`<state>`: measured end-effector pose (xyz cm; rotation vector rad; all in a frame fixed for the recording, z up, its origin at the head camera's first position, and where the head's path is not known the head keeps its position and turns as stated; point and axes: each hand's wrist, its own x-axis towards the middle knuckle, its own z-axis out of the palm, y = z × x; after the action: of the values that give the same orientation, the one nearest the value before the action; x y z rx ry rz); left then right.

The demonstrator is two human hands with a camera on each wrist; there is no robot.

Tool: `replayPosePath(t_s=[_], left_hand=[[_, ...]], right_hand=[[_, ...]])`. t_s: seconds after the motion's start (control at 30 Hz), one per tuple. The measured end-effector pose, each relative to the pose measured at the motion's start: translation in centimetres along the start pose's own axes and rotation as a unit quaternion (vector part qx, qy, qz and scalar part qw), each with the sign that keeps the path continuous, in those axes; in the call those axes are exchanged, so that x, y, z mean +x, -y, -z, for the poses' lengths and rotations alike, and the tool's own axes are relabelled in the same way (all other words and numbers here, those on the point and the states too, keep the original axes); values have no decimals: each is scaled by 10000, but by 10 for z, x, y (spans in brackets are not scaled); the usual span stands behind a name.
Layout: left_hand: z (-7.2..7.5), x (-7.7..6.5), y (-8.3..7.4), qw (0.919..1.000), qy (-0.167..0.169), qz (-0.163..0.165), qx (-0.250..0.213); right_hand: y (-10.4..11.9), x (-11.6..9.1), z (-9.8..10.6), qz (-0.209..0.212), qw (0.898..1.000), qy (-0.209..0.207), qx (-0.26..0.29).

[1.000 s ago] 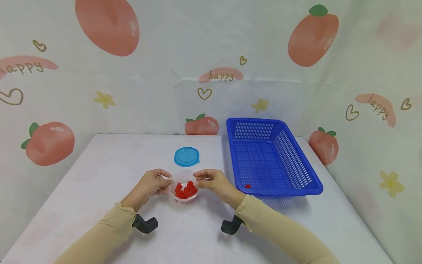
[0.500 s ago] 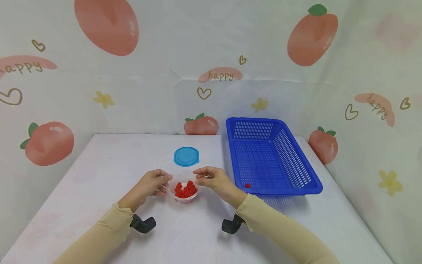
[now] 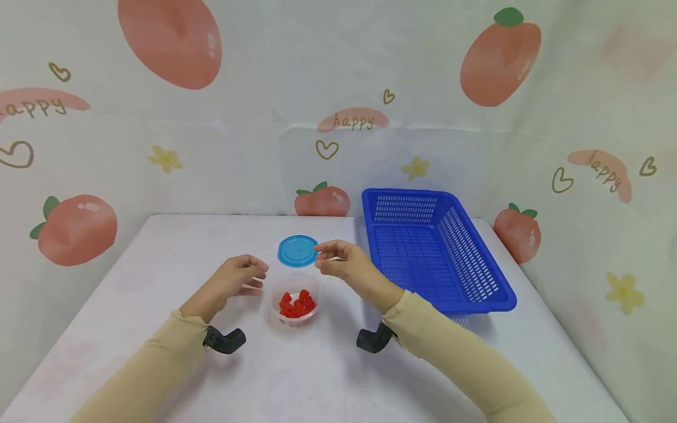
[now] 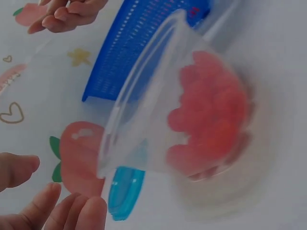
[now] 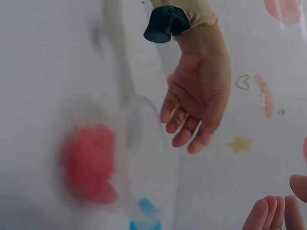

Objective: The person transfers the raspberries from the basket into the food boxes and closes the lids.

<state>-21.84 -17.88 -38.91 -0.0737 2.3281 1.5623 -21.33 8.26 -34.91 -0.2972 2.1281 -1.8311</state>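
A clear round bowl (image 3: 320,288) stands on the white table with several small red pieces (image 3: 297,306) inside. My left hand (image 3: 228,285) is raised just left of the bowl, apart from its rim, with relaxed fingers and nothing held. Beyond the bowl lies a round blue lid (image 3: 297,251), flat on the table. My right hand (image 3: 353,271) hovers to the lid's right, fingertips at its right edge in the head view, fingers loosely bent. From the left wrist view, the red pieces (image 4: 211,115) show heaped through the bowl's wall. The right wrist view is blurred around the bowl.
A blue slotted basket (image 3: 502,302) stands at the right of the table, its near left corner hidden behind my right forearm. One small red piece (image 4: 193,12) shows in it in the left wrist view. A patterned cloth backdrop (image 3: 243,170) rises behind the table.
Both hands have come away from the bowl's sides. The left has moved up and left, the right forward toward the lid. The bowl stays in place, and my right arm now covers the basket's red piece.
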Motion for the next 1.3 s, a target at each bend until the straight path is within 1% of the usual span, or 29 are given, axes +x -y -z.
replayPosePath(t_s=[0.1,0.2,0.27,0.37,0.43,0.5,0.53,0.63,0.67,0.77,0.83,0.87,0.9,1.0,1.13,1.2,1.3], left_hand=[[8,5,-10,9999,-6,-84,67],[15,14,-20,9998,-11,-139,104],[19,20,-27,9998,-14,-205,84],[24,35,-34,9997,-49,-238,6],[26,46,-37,9997,-55,-233,-61],[28,57,-38,9998,-77,-142,-98],[29,62,-37,9999,-87,-73,-90],[29,76,-35,9993,-85,212,-310],[29,80,-34,9985,-86,363,-403],[28,90,-29,9937,-10,755,-827],[27,95,-24,9905,58,977,-970],[27,97,-22,9888,84,1067,-1037],[26,98,-20,9875,101,1137,-1085],[24,102,-16,9816,88,1369,-1330],[21,105,-12,9721,83,1519,-1783],[19,106,-12,9707,116,1514,-1863],[18,107,-12,9694,97,1572,-1884]], right_hand=[[14,12,5,70,9999,-99,8],[25,31,9,43,9997,-240,73],[30,45,11,-58,9992,-398,38],[32,67,15,-225,9980,-583,6],[30,81,17,-423,9967,-686,-67],[26,94,19,-681,9950,-732,-20],[23,101,20,-847,9938,-720,-7],[14,114,22,-1401,9880,-647,5],[0,127,24,-1586,9850,-675,-40],[-7,131,21,-2029,9768,-673,-112],[-12,133,19,-2250,9714,-757,-100],[-15,134,18,-2339,9689,-797,-107],[-7,125,14,-2402,9673,-808,-74],[-14,129,11,-2560,9620,-946,-76],[-21,129,9,-2699,9577,-995,-32],[-23,127,9,-2754,9564,-970,-11],[-26,125,9,-2754,9577,-837,50]])
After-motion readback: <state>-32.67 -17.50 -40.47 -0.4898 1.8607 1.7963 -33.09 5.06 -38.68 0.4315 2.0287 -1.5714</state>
